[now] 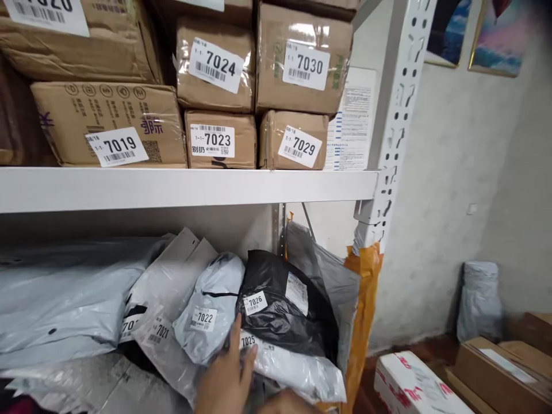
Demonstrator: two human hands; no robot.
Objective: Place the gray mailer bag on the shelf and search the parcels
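Note:
My left hand [225, 376] reaches up from the bottom edge onto the lower shelf. Its thumb points up beside the black parcel labelled 7026 [284, 307]. The fingers lie stretched out on the white parcel labelled 7025 [297, 371], not closed round it. The grey parcel 7022 [211, 307] sits just left of the hand. Only a sliver of my right hand [287, 404] shows at the bottom edge below the white parcel, with its fingers hidden.
Grey poly bags, including 7021 [161, 339], fill the lower shelf's left side. On the white shelf board [185, 188] above stand cardboard boxes 7019 [107, 123], 7023 [219, 140], 7029 [295, 141], 7024 and 7030. More boxes [414, 385] and a grey bag [479, 302] lie on the floor at right.

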